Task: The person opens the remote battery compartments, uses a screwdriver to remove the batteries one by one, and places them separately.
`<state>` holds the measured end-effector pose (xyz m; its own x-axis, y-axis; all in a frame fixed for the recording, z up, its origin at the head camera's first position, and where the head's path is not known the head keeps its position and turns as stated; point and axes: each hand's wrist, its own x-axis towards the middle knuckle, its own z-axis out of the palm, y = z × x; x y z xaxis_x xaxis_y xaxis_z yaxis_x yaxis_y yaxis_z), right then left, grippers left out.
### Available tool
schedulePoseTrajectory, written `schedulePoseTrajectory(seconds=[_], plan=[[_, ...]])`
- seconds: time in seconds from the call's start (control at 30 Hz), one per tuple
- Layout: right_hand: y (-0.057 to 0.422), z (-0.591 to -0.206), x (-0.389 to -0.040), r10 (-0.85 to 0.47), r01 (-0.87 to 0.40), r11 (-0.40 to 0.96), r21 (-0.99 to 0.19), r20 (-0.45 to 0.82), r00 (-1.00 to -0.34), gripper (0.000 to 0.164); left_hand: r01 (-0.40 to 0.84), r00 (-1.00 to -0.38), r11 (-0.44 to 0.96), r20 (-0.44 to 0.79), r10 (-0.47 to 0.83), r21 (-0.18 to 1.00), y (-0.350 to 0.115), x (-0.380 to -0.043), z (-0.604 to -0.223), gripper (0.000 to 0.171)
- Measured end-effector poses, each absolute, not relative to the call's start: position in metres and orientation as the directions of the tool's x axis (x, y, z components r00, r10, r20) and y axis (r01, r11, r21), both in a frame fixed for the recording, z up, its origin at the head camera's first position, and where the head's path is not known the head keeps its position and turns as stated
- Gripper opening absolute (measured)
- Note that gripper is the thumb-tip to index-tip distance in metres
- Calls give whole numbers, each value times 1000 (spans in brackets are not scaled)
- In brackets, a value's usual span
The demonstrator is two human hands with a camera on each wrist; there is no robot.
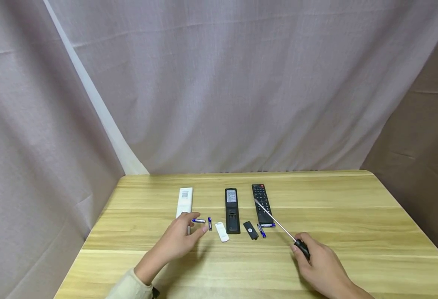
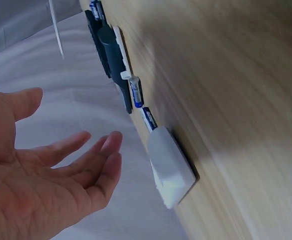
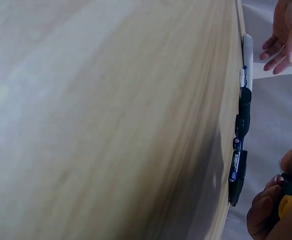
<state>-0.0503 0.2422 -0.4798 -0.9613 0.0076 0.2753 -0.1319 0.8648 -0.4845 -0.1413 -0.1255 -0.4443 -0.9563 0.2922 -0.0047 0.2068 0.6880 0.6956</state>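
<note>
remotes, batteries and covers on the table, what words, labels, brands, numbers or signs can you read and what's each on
No word, brand or number is readable.
White remote: square code, nearby print too small.
Middle black remote: pale label, print too small.
Right black remote: key markings too small.
Black cover: round pale mark, too small to read.
Batteries: print, blurred.
</note>
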Motion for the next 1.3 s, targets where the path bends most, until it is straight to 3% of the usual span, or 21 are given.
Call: schedulePoseTrajectory(seconds=[0.67, 1.07, 1.3], plan=[[274, -483, -64, 68, 44, 869, -493, 30, -997, 24, 188, -960, 651, -3, 280, 735, -127, -141, -441, 57], [294, -493, -85, 20, -10, 878, -479, 57, -998, 22, 196, -958, 643, 4, 288, 740, -130, -142, -444, 58], [303, -491, -105, 6, -36, 932, -361, 114, -993, 15, 198, -958, 632, 12, 286, 749, -130, -141, -443, 57]])
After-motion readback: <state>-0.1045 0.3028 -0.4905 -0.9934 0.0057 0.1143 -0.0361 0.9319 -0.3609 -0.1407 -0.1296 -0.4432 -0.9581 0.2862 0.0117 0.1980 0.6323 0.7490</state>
